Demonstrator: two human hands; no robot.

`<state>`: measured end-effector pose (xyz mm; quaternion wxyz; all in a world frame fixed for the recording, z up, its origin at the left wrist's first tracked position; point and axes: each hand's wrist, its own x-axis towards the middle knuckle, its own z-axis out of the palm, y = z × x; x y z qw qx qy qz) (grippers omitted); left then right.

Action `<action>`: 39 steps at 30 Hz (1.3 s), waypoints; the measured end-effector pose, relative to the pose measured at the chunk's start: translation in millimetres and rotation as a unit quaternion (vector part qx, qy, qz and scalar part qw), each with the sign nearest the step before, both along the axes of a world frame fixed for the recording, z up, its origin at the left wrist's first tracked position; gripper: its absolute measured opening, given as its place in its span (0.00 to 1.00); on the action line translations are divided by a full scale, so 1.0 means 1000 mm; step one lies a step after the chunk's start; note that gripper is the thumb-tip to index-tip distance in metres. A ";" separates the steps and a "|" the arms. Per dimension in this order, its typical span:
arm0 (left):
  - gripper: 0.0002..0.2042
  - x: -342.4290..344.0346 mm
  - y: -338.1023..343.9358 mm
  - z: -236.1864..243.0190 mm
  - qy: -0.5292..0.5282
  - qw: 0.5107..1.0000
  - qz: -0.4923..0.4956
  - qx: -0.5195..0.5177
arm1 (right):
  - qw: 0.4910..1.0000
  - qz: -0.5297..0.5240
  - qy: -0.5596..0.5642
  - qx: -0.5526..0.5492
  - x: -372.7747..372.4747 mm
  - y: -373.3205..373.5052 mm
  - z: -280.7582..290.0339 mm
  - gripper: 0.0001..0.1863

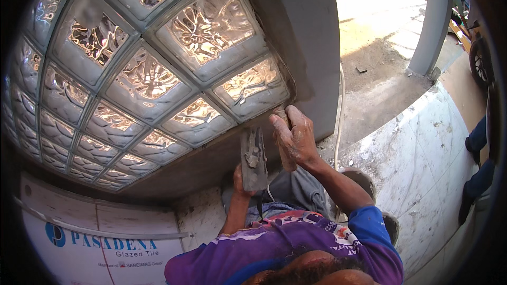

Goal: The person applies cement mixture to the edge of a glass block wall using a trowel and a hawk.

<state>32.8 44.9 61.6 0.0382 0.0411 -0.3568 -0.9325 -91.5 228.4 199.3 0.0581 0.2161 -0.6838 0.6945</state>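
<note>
Glass blocks [148, 82], wavy and glinting amber, fill the upper left of the frame, set in grey mortar joints that bend toward the rim. Right of them rises a smooth grey plastered pier [306, 37]. At lower left lies a white carton [95, 237], rectangular, with a blue round mark and blue lettering; its left end is cut off by the dark rim.

At centre, the right hand [296, 137], dusted with cement, is closed around a wooden handle [288, 155] pressed to the joint at the lower right corner block; the tool's working end is hidden behind the hand. Just left, the left hand [240, 179] grips from below a flat metal plate [253, 158], held upright and smeared with grey mortar; only the thumb and wrist show.

A white cable [339, 121] hangs down beside the pier. Pale marbled slabs [428, 153] with stains curve along the right. A grey post [433, 21] stands at upper right on sunlit concrete. Another person's dark blue legs [478, 163] edge in at far right, mostly cut off. A purple and blue shirt [285, 243] fills the bottom centre.
</note>
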 end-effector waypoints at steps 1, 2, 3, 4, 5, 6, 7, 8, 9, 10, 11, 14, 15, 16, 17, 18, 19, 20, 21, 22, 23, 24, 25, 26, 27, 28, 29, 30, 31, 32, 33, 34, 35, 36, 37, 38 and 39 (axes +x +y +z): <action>0.23 -0.001 0.000 0.000 -0.004 1.000 0.003 -0.011 | 0.999 -0.006 0.028 0.016 0.001 0.002 0.004 0.11; 0.23 -0.001 0.001 0.001 -0.007 1.000 0.006 -0.022 | 0.998 -0.021 0.057 0.006 -0.001 0.001 0.010 0.11; 0.23 -0.001 0.000 -0.001 -0.012 0.999 0.009 -0.033 | 0.996 -0.036 0.085 -0.004 -0.006 -0.003 0.017 0.12; 0.23 -0.001 0.000 -0.001 -0.011 0.999 0.010 -0.028 | 0.992 -0.050 0.114 -0.015 -0.010 -0.007 0.025 0.12; 0.23 -0.002 0.000 -0.003 -0.010 1.000 0.010 -0.024 | 0.990 -0.062 0.127 -0.011 -0.014 -0.009 0.033 0.12; 0.24 -0.002 0.000 -0.002 -0.010 1.000 0.012 -0.018 | 0.987 -0.073 0.140 -0.006 -0.019 -0.011 0.040 0.12; 0.24 -0.001 0.000 -0.001 -0.014 1.000 0.015 -0.018 | 0.985 -0.084 0.153 -0.001 -0.022 -0.013 0.047 0.12; 0.24 0.000 0.000 0.001 -0.019 0.999 0.018 -0.019 | 0.998 -0.016 0.043 -0.030 -0.024 -0.014 0.052 0.13; 0.24 0.001 0.000 0.003 -0.024 0.999 0.019 -0.018 | 0.999 -0.003 0.011 -0.043 -0.021 -0.013 0.056 0.14; 0.24 0.002 0.001 0.003 -0.018 1.000 0.019 -0.011 | 0.998 0.009 -0.022 -0.056 -0.017 -0.012 0.060 0.14; 0.24 0.002 0.001 0.003 -0.011 1.000 0.018 -0.005 | 0.996 0.022 -0.055 -0.069 -0.014 -0.011 0.062 0.15; 0.24 0.004 0.002 0.000 -0.019 0.998 0.033 -0.056 | 0.997 -0.001 -0.050 -0.060 -0.009 -0.013 0.041 0.15; 0.24 0.004 0.002 -0.001 -0.025 0.995 0.039 -0.085 | 0.997 0.000 -0.056 -0.050 -0.009 -0.014 0.032 0.15; 0.24 0.004 0.002 -0.002 -0.005 0.980 0.047 -0.194 | 0.997 0.000 -0.061 -0.041 -0.009 -0.012 0.021 0.14; 0.24 0.003 0.001 -0.005 0.015 0.952 0.055 -0.300 | 0.997 0.001 -0.066 -0.032 -0.008 -0.009 0.013 0.14; 0.24 0.003 0.000 -0.008 0.024 0.953 0.055 -0.296 | 0.997 0.000 -0.074 -0.028 -0.005 -0.007 0.007 0.14; 0.24 0.004 -0.002 -0.011 0.031 0.954 0.053 -0.292 | 0.996 -0.001 -0.081 -0.024 -0.002 -0.004 0.002 0.14; 0.24 0.005 -0.002 -0.015 0.028 0.983 0.040 -0.177 | 0.996 -0.002 -0.089 -0.019 0.002 -0.002 -0.001 0.14; 0.24 0.004 -0.001 -0.015 0.025 0.998 0.025 -0.058 | 0.996 0.006 -0.087 -0.016 0.005 0.000 0.004 0.14; 0.24 0.004 0.000 -0.016 0.024 0.999 0.023 -0.035 | 0.996 0.014 -0.084 -0.012 0.010 0.004 0.013 0.14; 0.24 0.004 0.001 -0.016 0.022 0.999 0.022 -0.011 | 0.996 0.022 -0.082 -0.008 0.012 0.006 0.020 0.14; 0.24 0.005 0.002 -0.016 0.018 1.000 0.018 0.013 | 0.999 0.013 -0.039 0.000 0.010 0.006 0.023 0.13; 0.24 0.003 0.003 -0.016 0.002 1.000 0.014 0.019 | 1.000 0.005 0.004 0.009 0.004 0.004 0.028 0.13; 0.25 0.000 0.003 -0.016 -0.014 0.999 0.011 0.026 | 0.999 -0.003 0.046 0.018 -0.002 0.001 0.034 0.13; 0.25 -0.001 0.001 -0.014 -0.030 0.999 0.012 0.031 | 0.999 -0.002 0.041 0.005 -0.006 -0.003 0.042 0.13; 0.25 -0.001 0.002 -0.012 -0.019 0.999 0.003 0.047 | 0.999 -0.003 0.037 -0.008 -0.010 -0.008 0.053 0.13; 0.25 -0.001 0.003 -0.009 -0.008 0.998 -0.006 0.063 | 0.999 -0.003 0.032 -0.021 -0.013 -0.010 0.062 0.13; 0.25 0.000 0.004 -0.008 0.003 0.997 -0.015 0.080 | 0.999 0.006 0.021 -0.036 -0.015 -0.011 0.069 0.14; 0.25 0.000 0.003 -0.008 0.002 0.997 -0.010 0.072 | 0.999 0.004 0.002 -0.036 -0.015 -0.011 0.071 0.14; 0.25 0.000 0.003 -0.008 0.001 0.998 -0.005 0.064 | 0.999 0.001 -0.018 -0.036 -0.014 -0.010 0.072 0.14; 0.25 0.003 0.003 -0.010 -0.003 0.998 0.001 0.059 | 0.999 -0.002 -0.040 -0.033 -0.012 -0.009 0.070 0.14; 0.25 0.002 0.003 -0.010 -0.009 0.998 0.005 0.067 | 0.998 -0.001 -0.048 -0.028 -0.011 -0.009 0.065 0.14; 0.25 0.000 0.003 -0.009 -0.014 0.997 0.008 0.074 | 0.998 -0.002 -0.056 -0.024 -0.009 -0.008 0.056 0.15; 0.25 -0.002 0.003 -0.006 -0.022 0.996 0.011 0.081 | 0.998 -0.002 -0.066 -0.018 -0.005 -0.007 0.048 0.15; 0.26 -0.002 0.004 -0.001 -0.013 0.999 0.013 0.038 | 0.996 0.009 -0.092 -0.020 0.000 -0.005 0.040 0.15; 0.26 -0.003 0.006 0.004 -0.004 1.000 0.014 -0.006 | 0.993 0.018 -0.119 -0.022 0.005 -0.001 0.033 0.14; 0.26 -0.005 0.007 0.009 0.007 0.999 0.015 -0.049 | 0.989 0.027 -0.143 -0.024 0.011 0.003 0.027 0.14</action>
